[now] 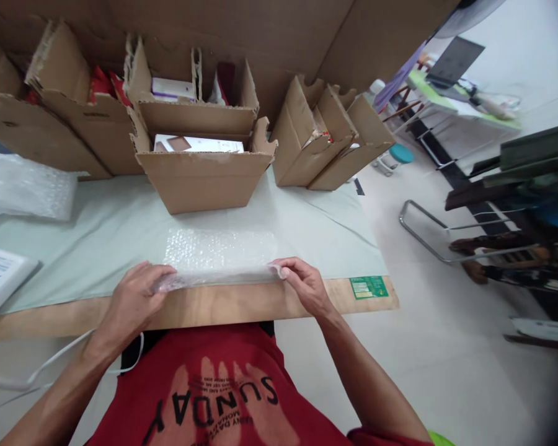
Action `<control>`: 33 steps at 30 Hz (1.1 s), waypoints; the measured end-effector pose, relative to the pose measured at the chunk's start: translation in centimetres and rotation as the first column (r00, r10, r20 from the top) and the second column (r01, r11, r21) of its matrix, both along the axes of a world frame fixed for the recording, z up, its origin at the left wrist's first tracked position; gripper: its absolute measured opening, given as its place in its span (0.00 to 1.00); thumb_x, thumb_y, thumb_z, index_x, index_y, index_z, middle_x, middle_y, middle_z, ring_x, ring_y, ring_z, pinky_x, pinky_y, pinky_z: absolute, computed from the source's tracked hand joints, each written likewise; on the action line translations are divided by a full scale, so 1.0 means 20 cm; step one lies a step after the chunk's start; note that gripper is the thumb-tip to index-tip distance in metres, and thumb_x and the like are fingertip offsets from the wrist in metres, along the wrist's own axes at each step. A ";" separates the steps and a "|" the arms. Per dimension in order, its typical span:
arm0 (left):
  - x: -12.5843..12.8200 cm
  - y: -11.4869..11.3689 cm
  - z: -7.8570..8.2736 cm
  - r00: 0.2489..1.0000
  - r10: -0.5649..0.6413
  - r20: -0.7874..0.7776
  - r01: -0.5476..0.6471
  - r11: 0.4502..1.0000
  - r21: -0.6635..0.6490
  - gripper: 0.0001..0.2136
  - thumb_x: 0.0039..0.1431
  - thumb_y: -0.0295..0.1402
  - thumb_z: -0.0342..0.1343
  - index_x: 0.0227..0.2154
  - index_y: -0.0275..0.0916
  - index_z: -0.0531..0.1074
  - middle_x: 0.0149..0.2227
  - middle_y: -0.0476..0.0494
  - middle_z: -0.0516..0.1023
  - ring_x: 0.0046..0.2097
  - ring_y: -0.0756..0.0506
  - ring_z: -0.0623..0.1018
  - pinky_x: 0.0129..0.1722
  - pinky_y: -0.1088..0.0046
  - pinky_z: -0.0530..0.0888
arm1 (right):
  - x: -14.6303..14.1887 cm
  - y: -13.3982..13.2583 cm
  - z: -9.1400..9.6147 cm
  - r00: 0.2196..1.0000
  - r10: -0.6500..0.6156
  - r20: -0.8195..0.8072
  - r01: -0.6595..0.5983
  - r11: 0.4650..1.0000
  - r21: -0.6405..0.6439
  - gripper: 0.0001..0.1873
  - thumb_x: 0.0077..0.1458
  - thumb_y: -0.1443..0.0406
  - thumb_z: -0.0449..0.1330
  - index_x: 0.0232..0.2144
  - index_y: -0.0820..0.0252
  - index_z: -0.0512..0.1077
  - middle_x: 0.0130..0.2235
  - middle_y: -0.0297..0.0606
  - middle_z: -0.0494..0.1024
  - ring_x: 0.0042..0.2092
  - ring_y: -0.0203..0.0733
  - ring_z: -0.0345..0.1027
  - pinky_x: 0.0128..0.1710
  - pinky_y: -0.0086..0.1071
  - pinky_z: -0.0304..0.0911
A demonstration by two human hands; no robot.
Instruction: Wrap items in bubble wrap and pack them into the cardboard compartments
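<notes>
A clear sheet of bubble wrap (221, 249) lies on the pale green cloth at the table's front, its near edge lifted toward me. My left hand (142, 290) pinches the near left corner between thumb and fingers. At the near right corner, my right hand (304, 284) grips the edge, which curls up between thumb and forefinger. The stretch of edge between the two hands hangs close to the wooden table rim.
An open cardboard box (209, 183) with a white carton (198, 144) stands behind the wrap. More cardboard bins (307, 142) line the back. Folded bubble wrap (28, 186) and a white device (4, 275) sit at left. A green label (369, 287) marks the right corner.
</notes>
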State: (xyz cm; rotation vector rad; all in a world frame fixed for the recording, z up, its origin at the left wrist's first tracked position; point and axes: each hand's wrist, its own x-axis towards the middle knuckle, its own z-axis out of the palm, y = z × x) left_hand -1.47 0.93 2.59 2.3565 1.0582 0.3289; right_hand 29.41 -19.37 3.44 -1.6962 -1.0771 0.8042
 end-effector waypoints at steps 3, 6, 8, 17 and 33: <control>0.05 0.02 0.05 0.976 0.216 -0.002 -0.213 0.960 -0.181 0.16 0.56 0.45 0.52 0.40 0.44 0.79 0.39 0.47 0.85 0.33 0.43 0.81 0.39 0.66 0.77 | 0.02 -0.04 0.01 0.980 0.111 -0.164 -0.112 0.994 0.005 0.35 0.58 0.47 0.62 0.61 0.57 0.68 0.57 0.49 0.78 0.54 0.52 0.75 0.52 0.46 0.72; 0.12 0.04 0.06 0.954 0.300 -0.020 -0.298 0.930 -0.214 0.21 0.56 0.49 0.52 0.44 0.42 0.78 0.36 0.47 0.84 0.31 0.45 0.79 0.37 0.68 0.75 | 0.00 -0.02 -0.04 0.994 0.078 -0.069 -0.083 0.995 -0.062 0.39 0.57 0.52 0.64 0.66 0.57 0.61 0.52 0.46 0.79 0.44 0.46 0.77 0.47 0.41 0.72; 0.16 0.06 0.03 0.950 0.306 -0.054 -0.311 0.937 -0.157 0.22 0.57 0.47 0.52 0.48 0.40 0.77 0.34 0.46 0.83 0.34 0.44 0.80 0.39 0.68 0.74 | -0.03 0.03 -0.08 0.995 -0.041 0.087 0.050 0.994 -0.101 0.30 0.60 0.57 0.60 0.62 0.59 0.66 0.42 0.41 0.81 0.37 0.42 0.75 0.41 0.38 0.72; 0.18 0.05 -0.01 0.931 0.236 -0.278 -0.165 0.952 0.257 0.27 0.67 0.45 0.46 0.62 0.31 0.67 0.48 0.27 0.78 0.44 0.32 0.80 0.39 0.57 0.76 | 0.03 0.16 -0.16 0.688 -0.122 0.715 0.262 0.961 -0.089 0.24 0.64 0.59 0.58 0.59 0.62 0.69 0.47 0.47 0.80 0.46 0.53 0.73 0.49 0.46 0.66; 0.41 0.12 0.06 0.957 0.094 -0.274 0.007 0.938 0.346 0.23 0.66 0.30 0.44 0.62 0.32 0.67 0.44 0.31 0.81 0.48 0.33 0.80 0.48 0.53 0.73 | -0.18 -0.02 0.00 0.998 -0.049 0.045 0.055 0.987 -0.149 0.39 0.57 0.65 0.60 0.69 0.58 0.57 0.30 0.28 0.72 0.29 0.37 0.66 0.33 0.31 0.65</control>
